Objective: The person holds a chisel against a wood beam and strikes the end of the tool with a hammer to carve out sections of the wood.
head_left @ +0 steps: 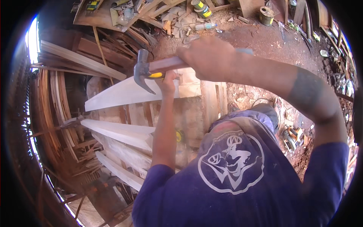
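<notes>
My right hand (208,57) is closed round the wooden handle of a claw hammer (166,64), raised over the work. Its dark metal head points left, with the claw curving toward me. Below the hammer, my left hand (168,84) grips a tool with a yellow and black handle (155,75). The hammer and fingers partly cover this tool, so its working end is hidden. Under my left hand lies a long pale wooden beam (124,93), running off to the left. My left wrist crosses in front of it.
More pale beams (117,130) lie nearer me, beside a yellow round object (178,136). Stacked planks (56,109) line the left side. Wood scraps (179,22), a yellow-labelled can (201,9), a plastic bottle (206,26) and a rusty tin (266,16) sit at the far side.
</notes>
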Demonstrator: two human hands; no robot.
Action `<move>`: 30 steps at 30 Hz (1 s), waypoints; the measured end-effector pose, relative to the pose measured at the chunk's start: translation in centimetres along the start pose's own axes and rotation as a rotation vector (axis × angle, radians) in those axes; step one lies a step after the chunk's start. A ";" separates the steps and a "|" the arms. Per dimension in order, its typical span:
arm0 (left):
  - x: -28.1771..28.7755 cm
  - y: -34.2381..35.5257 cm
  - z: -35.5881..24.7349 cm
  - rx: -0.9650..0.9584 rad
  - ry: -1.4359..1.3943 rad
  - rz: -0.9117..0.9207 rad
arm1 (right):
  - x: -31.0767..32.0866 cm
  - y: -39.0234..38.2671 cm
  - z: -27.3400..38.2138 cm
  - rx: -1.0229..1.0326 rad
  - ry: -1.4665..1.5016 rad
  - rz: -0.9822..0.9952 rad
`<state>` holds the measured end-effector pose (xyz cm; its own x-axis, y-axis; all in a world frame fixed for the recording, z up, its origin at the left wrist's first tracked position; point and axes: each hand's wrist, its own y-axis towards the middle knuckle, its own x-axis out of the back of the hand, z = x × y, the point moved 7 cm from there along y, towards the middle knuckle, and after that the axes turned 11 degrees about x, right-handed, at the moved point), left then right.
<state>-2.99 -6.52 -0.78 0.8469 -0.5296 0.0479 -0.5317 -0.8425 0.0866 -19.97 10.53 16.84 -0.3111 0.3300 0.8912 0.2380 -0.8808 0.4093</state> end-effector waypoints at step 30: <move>0.7 -0.7 -0.2 0.020 -0.023 0.020 | -0.3 -7.5 -4.6 -0.472 0.407 -0.228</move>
<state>-2.04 -6.28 -0.56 0.8357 -0.5486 0.0263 -0.5490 -0.8332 0.0659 -25.91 15.52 12.59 -0.6506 0.4531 0.6094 -0.2752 -0.8886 0.3669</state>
